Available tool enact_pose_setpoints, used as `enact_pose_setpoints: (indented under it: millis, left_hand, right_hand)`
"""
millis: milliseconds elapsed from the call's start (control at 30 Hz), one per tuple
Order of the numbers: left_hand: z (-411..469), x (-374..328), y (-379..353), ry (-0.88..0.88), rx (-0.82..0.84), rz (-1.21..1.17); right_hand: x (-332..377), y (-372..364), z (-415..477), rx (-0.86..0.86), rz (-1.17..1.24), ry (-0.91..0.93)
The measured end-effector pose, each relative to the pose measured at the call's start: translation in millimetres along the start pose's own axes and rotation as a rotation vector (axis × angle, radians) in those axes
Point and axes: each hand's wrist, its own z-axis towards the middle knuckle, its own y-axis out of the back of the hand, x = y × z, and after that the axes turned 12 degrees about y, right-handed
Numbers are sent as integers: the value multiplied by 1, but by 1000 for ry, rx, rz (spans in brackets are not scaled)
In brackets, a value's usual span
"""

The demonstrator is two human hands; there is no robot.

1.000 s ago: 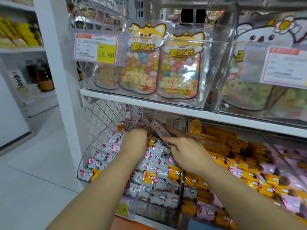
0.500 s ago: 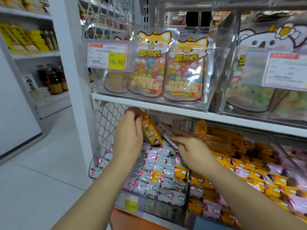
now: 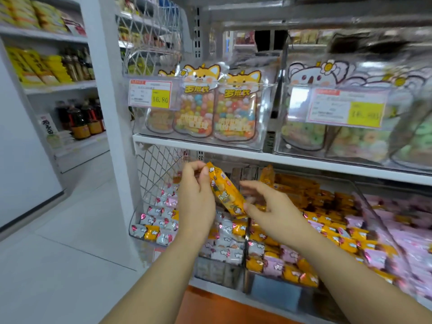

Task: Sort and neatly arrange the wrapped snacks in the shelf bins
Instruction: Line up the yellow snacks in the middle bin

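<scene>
My left hand pinches the top end of a long orange wrapped snack, held tilted above the lower shelf bins. My right hand is beside the snack's lower end, its thumb touching the wrapper and its fingers spread and blurred. Below the hands, the left clear bin holds several small white, pink and orange wrapped snacks. The middle bin holds mostly orange and pink ones, with long orange packs stacked at its back.
A white shelf board runs just above my hands, carrying clear bins of candy bags with price tags. A wire mesh panel closes the left side. A further bin of pink snacks lies to the right.
My left hand has lifted the long orange snack out from the back of the bin and toward me. My right hand has left the pile and come up to the snack's lower end.
</scene>
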Motion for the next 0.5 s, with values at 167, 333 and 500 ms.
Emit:
enact_pose_setpoints:
  millis: [167,333,500]
  left_hand:
    - [-29,-14,-30,95,66,-66]
    - [-52,-25,-63,57,264,86]
    - [-72,-17,-89,-185,480,532]
  right_hand:
    - [-6,23,-33,-100,53,-27]
    - [-27,48,-67,-237,-55,-57]
    - [-66,70,-87,-424,-346,-288]
